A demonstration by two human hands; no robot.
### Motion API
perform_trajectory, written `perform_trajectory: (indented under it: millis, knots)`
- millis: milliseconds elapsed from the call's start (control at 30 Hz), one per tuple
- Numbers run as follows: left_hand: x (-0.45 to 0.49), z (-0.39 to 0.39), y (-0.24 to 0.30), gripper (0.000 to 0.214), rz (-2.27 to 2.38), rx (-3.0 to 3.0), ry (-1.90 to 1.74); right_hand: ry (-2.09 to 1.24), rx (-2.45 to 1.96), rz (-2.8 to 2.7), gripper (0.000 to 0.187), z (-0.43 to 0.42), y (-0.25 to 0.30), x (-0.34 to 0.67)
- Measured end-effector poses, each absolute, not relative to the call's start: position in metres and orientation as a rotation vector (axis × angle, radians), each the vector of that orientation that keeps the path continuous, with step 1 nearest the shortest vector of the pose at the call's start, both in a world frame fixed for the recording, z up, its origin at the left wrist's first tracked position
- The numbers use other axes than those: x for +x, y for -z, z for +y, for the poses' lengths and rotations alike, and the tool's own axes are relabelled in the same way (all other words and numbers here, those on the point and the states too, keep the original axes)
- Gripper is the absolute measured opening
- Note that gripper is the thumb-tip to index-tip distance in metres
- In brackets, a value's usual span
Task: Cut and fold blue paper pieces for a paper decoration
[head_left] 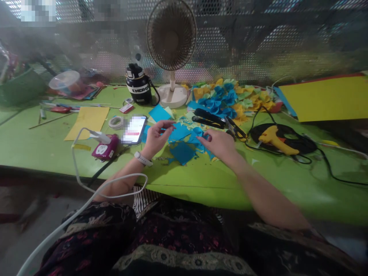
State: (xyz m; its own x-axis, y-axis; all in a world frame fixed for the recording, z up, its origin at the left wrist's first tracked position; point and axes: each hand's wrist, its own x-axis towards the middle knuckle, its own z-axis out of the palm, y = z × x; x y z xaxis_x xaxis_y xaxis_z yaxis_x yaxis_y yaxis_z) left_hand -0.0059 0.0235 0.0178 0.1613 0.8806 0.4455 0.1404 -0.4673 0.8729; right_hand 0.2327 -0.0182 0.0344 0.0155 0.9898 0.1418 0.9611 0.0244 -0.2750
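Ragged scraps of bright blue paper (184,147) lie in a loose heap at the middle of the frame, on a green-painted surface (37,149), directly between the person's hands. The left hand (156,138), with a white band at the wrist, is narrowly curled, its fingertips (172,123) reaching toward the blue scraps; I can't tell whether it grips anything. The right hand (217,143) comes in from the other side, narrow too, its fingers (201,138) at the heap's edge, though any pinch is hard to make out.

Just past the right hand sit a black stapler (208,118) and black-handled scissors (235,129), seemingly left there for easy reach. A yellow glue gun (276,140) rests on a coil of black cord (304,143) at right. Blue and yellow paper flowers (224,99) are massed toward the back, away from the working spot. At left are a smartphone (135,129) with a blurred screen, a roll of pale tape (115,122), a magenta plug-in device (105,148) and a yellow card sheet (87,122). A white cable (115,188) loops across the left forearm, and a round tan fan (171,38) stands at upper center.
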Motion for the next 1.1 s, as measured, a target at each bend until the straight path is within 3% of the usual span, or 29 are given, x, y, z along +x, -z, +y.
perform_trajectory:
  millis: [133, 300, 400, 500, 667, 800, 900, 1000, 1100]
  knots:
    - [0.002, 0.014, -0.013, 0.025, 0.948, 1.908, -1.229, -0.036, -1.925, -2.045, 0.018, -0.012, -0.021, 0.231]
    - [0.005, 0.011, -0.011, 0.027, 0.969, 1.985, -1.107, 0.033, -1.709, -2.046, 0.023, -0.017, -0.020, 0.233]
    - [0.005, 0.011, -0.010, 0.028, 0.992, 1.984, -1.088, 0.021, -1.829, -1.962, 0.021, -0.016, -0.021, 0.234]
    - [0.004, 0.011, -0.011, 0.028, 1.009, 1.974, -1.088, -0.090, -2.006, -1.944, 0.032, -0.013, -0.022, 0.231]
    - [0.004, 0.010, -0.013, 0.027, 0.980, 1.991, -1.090, -0.150, -1.988, -1.985, 0.023, -0.014, -0.026, 0.228]
    - [0.004, 0.010, -0.013, 0.025, 0.974, 1.989, -1.088, -0.118, -2.025, -1.949, 0.030, -0.013, -0.027, 0.236]
    - [0.005, 0.010, -0.013, 0.026, 0.969, 1.990, -1.079, -0.151, -2.027, -2.003, 0.020, -0.010, -0.027, 0.243]
    - [0.005, 0.009, -0.014, 0.026, 0.967, 1.991, -1.080, -0.312, -1.888, -1.892, 0.014, -0.009, -0.029, 0.245]
    - [0.006, 0.007, -0.015, 0.034, 0.925, 1.965, -1.090, -0.751, -1.676, -1.707, 0.015, -0.011, -0.031, 0.242]
